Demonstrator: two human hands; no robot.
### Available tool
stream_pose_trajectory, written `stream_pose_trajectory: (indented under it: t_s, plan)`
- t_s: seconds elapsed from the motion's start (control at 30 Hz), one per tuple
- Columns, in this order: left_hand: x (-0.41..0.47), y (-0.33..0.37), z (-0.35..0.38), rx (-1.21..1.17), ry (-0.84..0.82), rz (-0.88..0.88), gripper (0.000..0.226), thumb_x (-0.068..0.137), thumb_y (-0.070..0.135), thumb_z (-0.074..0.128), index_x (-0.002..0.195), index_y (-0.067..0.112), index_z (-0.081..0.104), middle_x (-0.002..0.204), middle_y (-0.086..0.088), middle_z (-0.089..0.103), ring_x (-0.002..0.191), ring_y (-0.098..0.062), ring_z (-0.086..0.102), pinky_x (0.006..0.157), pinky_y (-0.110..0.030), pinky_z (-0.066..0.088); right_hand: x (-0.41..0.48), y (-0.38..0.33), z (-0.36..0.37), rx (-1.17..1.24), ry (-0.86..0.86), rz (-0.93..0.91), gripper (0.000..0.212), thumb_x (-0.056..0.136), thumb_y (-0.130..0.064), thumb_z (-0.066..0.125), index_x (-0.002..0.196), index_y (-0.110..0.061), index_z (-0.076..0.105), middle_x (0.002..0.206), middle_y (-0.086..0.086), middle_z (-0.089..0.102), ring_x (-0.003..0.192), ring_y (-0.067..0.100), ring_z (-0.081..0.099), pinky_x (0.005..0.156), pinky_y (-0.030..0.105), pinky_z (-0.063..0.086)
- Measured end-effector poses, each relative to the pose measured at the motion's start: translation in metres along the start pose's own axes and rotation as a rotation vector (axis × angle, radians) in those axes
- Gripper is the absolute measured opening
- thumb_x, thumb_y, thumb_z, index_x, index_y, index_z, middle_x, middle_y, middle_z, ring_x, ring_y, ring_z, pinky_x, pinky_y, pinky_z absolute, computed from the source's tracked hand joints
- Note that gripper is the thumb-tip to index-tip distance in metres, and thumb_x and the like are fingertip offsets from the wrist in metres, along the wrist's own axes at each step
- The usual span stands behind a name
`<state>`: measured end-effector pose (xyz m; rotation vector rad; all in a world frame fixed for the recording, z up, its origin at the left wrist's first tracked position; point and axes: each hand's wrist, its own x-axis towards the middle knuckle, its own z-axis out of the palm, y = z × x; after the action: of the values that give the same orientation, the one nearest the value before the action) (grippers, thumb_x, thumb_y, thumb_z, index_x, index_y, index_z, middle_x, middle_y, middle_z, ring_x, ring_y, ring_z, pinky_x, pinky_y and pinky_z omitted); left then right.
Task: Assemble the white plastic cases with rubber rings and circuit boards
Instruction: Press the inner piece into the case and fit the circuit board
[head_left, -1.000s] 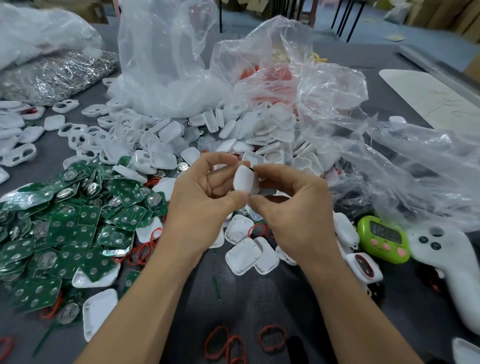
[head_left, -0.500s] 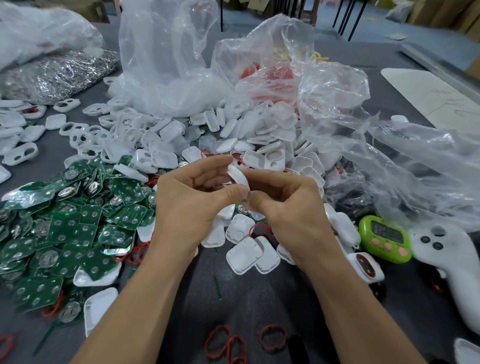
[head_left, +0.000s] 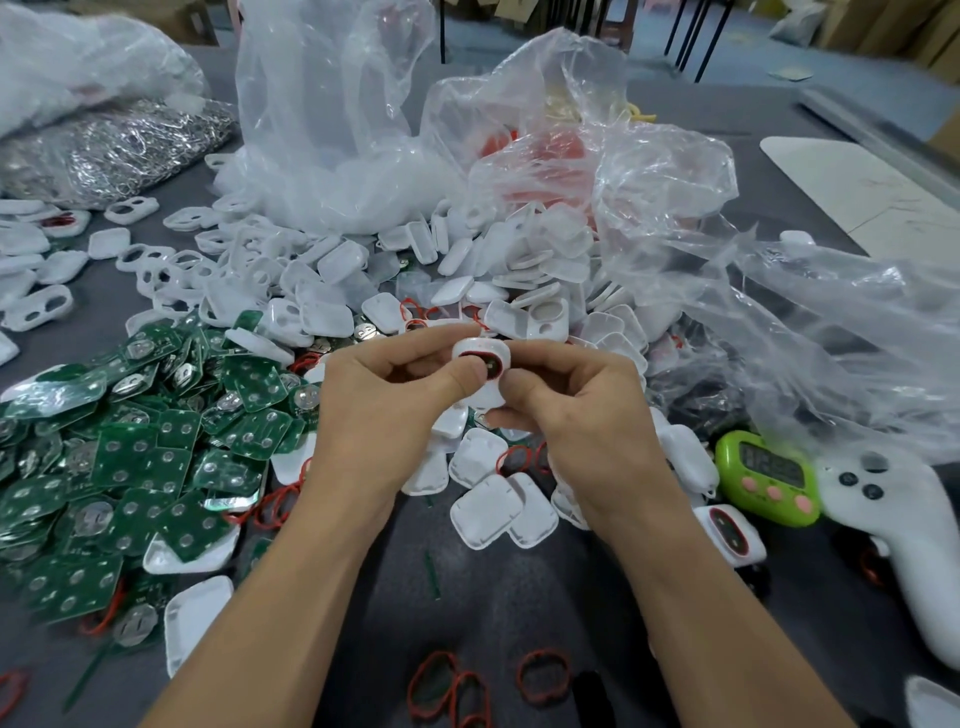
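Both hands hold one white case (head_left: 480, 370) above the middle of the grey surface (head_left: 498, 587). The left hand (head_left: 387, 410) has it in a pinching grip, thumb across its lower left face; the right hand (head_left: 582, 415) grips its right edge between thumb and fingers. The case faces the camera, a red ring (head_left: 480, 356) showing round an oval opening with something dark inside.

Behind the case lies a heap of white shells (head_left: 467, 280), spilling from clear plastic bags (head_left: 649, 208) that rise at the back and drape to its right. Left of the case spreads a pile of green boards (head_left: 135, 452) with round metal pads. Just below the case a few shells (head_left: 488, 501) lie face down, partly hidden by the wrists. Loose red rings (head_left: 543, 675) lie on the surface nearer the camera. To the right of the case sit a finished case (head_left: 730, 535), a green timer (head_left: 769, 478) and a white controller (head_left: 904, 540). Far left of the heap is a mass of silver metal parts (head_left: 119, 150).
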<state>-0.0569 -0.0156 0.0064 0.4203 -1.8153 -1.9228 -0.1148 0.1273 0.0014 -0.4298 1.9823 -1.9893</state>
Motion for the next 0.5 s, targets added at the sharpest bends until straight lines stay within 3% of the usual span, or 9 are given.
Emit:
stream_pose_trajectory:
  t_s: [0.1, 0.17, 0.33, 0.4, 0.5]
  plan:
    - [-0.003, -0.001, 0.002, 0.159, 0.060, 0.032, 0.022, 0.074, 0.024, 0.089, 0.085, 0.041, 0.082, 0.077, 0.007, 0.079, 0.073, -0.006, 0.074, 0.066, -0.019, 0.056, -0.003, 0.001, 0.000, -0.248, 0.052, -0.155, 0.027, 0.085, -0.016, 0.067, 0.102, -0.033, 0.080, 0.088, -0.013, 0.079, 0.081, 0.009, 0.076, 0.073, 0.036, 0.063]
    - [-0.006, 0.000, 0.004, 0.263, 0.118, 0.088, 0.022, 0.072, 0.030, 0.089, 0.082, 0.047, 0.080, 0.069, 0.016, 0.076, 0.067, -0.002, 0.073, 0.063, -0.015, 0.056, -0.006, 0.003, 0.003, -0.369, 0.061, -0.228, 0.026, 0.089, -0.019, 0.067, 0.107, -0.034, 0.078, 0.087, -0.018, 0.078, 0.081, 0.006, 0.075, 0.072, 0.036, 0.063]
    - [-0.014, 0.002, 0.010, 0.396, 0.173, 0.172, 0.038, 0.072, 0.027, 0.086, 0.076, 0.062, 0.072, 0.062, 0.030, 0.068, 0.062, 0.010, 0.068, 0.061, -0.009, 0.053, -0.008, 0.008, 0.012, -0.652, 0.107, -0.284, 0.012, 0.095, -0.025, 0.067, 0.104, -0.028, 0.075, 0.077, -0.009, 0.073, 0.072, 0.012, 0.068, 0.068, 0.038, 0.057]
    - [-0.016, 0.006, 0.013, 0.453, 0.199, 0.185, 0.052, 0.072, 0.028, 0.085, 0.068, 0.074, 0.062, 0.059, 0.040, 0.062, 0.061, 0.017, 0.064, 0.060, -0.001, 0.045, -0.008, 0.009, 0.014, -0.704, 0.118, -0.268, 0.012, 0.095, -0.026, 0.066, 0.103, -0.031, 0.073, 0.073, -0.009, 0.070, 0.069, 0.012, 0.064, 0.066, 0.033, 0.053]
    - [-0.017, 0.004, 0.017, 0.524, 0.218, 0.194, 0.058, 0.070, 0.030, 0.082, 0.064, 0.080, 0.053, 0.055, 0.047, 0.054, 0.060, 0.021, 0.061, 0.062, 0.000, 0.045, -0.008, 0.013, 0.017, -0.789, 0.130, -0.247, 0.007, 0.094, -0.026, 0.066, 0.098, -0.028, 0.071, 0.066, -0.006, 0.063, 0.065, 0.014, 0.056, 0.058, 0.027, 0.044]
